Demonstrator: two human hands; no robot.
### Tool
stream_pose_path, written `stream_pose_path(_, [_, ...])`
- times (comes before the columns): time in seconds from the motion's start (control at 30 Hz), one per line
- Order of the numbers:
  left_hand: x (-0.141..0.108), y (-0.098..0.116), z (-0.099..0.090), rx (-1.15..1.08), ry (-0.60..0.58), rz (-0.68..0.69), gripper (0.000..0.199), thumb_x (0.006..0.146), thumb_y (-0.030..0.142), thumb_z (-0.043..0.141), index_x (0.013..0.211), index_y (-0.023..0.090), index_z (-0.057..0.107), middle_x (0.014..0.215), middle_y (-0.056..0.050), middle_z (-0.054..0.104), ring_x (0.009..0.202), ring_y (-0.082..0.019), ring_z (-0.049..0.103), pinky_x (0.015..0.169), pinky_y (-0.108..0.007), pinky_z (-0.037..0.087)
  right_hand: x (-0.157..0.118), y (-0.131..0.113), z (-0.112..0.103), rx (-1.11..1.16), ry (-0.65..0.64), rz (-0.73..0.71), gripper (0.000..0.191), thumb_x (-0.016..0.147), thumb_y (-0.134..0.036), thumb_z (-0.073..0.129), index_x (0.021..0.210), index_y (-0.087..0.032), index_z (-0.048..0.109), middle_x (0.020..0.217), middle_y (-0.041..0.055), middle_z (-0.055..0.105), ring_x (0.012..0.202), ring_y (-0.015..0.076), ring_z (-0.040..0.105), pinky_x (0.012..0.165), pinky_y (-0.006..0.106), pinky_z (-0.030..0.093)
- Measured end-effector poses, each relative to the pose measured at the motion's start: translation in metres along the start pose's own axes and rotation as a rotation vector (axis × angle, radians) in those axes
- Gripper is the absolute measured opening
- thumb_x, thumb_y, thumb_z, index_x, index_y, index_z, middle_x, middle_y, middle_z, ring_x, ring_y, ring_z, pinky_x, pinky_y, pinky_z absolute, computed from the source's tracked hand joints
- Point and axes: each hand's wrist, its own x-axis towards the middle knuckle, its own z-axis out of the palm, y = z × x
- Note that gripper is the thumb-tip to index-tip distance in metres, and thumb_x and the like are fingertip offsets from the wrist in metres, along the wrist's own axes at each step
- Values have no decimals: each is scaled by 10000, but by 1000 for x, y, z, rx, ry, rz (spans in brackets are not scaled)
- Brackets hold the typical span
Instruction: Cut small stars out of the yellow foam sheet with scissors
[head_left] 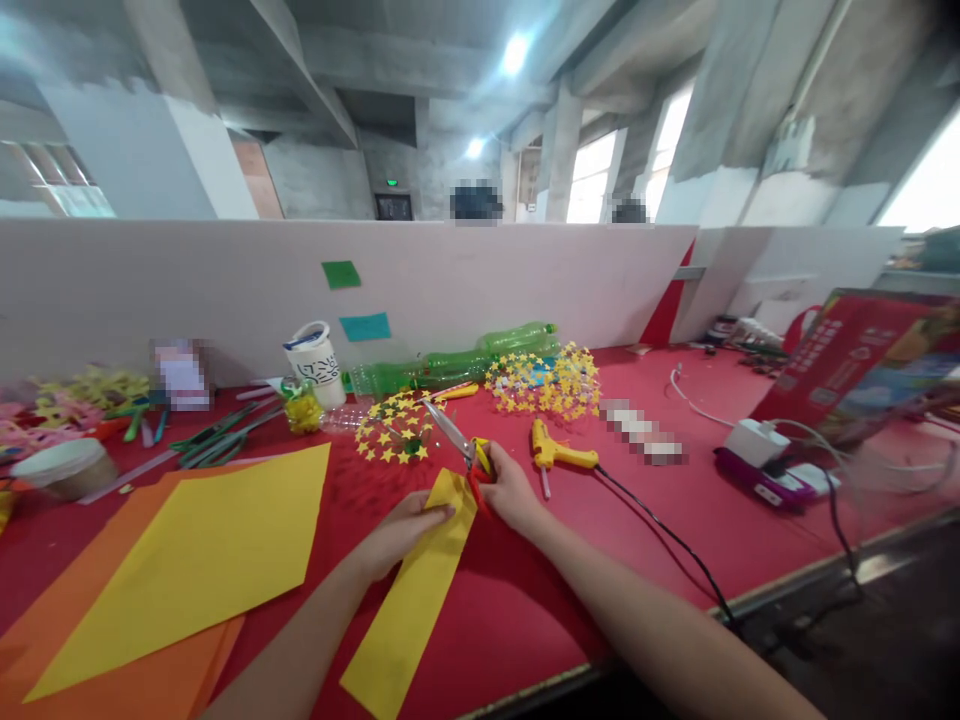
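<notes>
Yellow paper strip [397, 620] slants above the near edge of the red table [540, 620], its top end close to the scissors [455, 432]. The left hand [405, 525] grips the strip near that end, the thumb lying flat on its face. The right hand [510, 485] has its fingers closed around the red and yellow handles, the blades pointing toward the table's far left corner. The hand covers part of the scissors, so whether they touch the paper is hard to say.

Toward the left edge of the table, a large yellow sheet [217, 550] lies on orange sheets [75, 575]. Beyond the hands, two bunches of yellow stars [385, 438] stand before green bottles [517, 338] lying along the back edge, with a white cup [319, 370] to their left. A yellow glue gun [559, 455] rests to the right of the right hand, its black cord [667, 530] running over the near edge. Farther toward the right edge sits a purple power strip [772, 488].
</notes>
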Motion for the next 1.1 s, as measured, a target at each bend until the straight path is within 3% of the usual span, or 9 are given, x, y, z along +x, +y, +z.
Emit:
stream_pose_path(0.2, [3, -1, 1, 17, 39, 5, 423, 657, 404, 643, 977, 128, 623, 764, -76, 677, 662, -201, 625, 604, -281, 459, 0, -1, -1, -26, 10, -7, 225, 569, -90, 547, 745, -189, 447, 671, -49, 443, 619, 110, 414, 552, 190, 357])
stream_pose_path(0.4, [1, -1, -1, -39, 50, -14, 355, 659, 355, 656, 914, 110, 631, 715, -72, 662, 584, -170, 598, 552, -257, 449, -7, -4, 4, 59, 15, 39, 259, 593, -85, 534, 804, -206, 447, 733, -27, 493, 682, 138, 469, 613, 219, 409])
stream_pose_path(0.6, [-3, 4, 0, -166, 47, -88, 337, 693, 369, 611, 915, 116, 596, 672, -86, 631, 524, -198, 580, 506, -339, 477, -11, -12, 5, 181, -27, 83, 260, 596, -97, 556, 804, -205, 443, 718, -37, 480, 644, 118, 447, 568, 198, 395])
stream_pose_path(0.93, [-5, 1, -2, -128, -16, -6, 263, 737, 298, 587, 918, 107, 600, 790, -122, 666, 724, -233, 630, 677, -326, 481, -11, -15, 12, 45, -34, 2, 272, 584, -75, 580, 771, -196, 424, 705, -54, 441, 625, 91, 394, 555, 173, 340])
stream_pose_path(1.1, [-5, 2, -2, -89, 46, -48, 318, 710, 330, 613, 945, 119, 582, 746, -117, 671, 670, -253, 637, 592, -339, 488, -9, -17, 10, 20, -14, -35, 215, 636, -155, 582, 778, -191, 425, 673, -59, 409, 593, 85, 365, 528, 173, 323])
